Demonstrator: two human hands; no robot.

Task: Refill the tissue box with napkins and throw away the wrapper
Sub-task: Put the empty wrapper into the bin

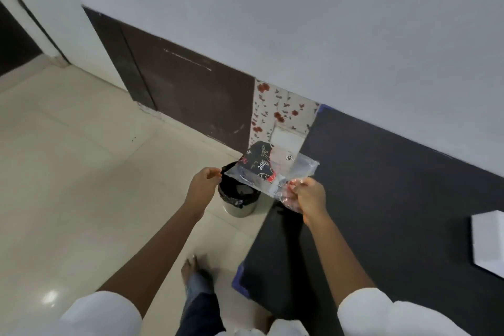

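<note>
A clear plastic wrapper (272, 169) with black and red printing hangs flat in the air between my two hands. My right hand (309, 196) pinches its near right corner. My left hand (203, 185) has its fingers closed at the wrapper's left edge, beside the bin's black liner; I cannot tell which of the two it grips. Directly under the wrapper stands a small metal bin (240, 206) lined with a black bag, on the floor against the wall. A white object (488, 240), possibly the tissue box, lies at the right edge on the dark table.
A dark table (381, 199) fills the right side, its blue-edged corner near my legs. Pale tiled floor (81, 172) spreads to the left. A dark skirting and floral panel (281, 112) run along the wall behind the bin. My bare foot (191, 267) stands by the table.
</note>
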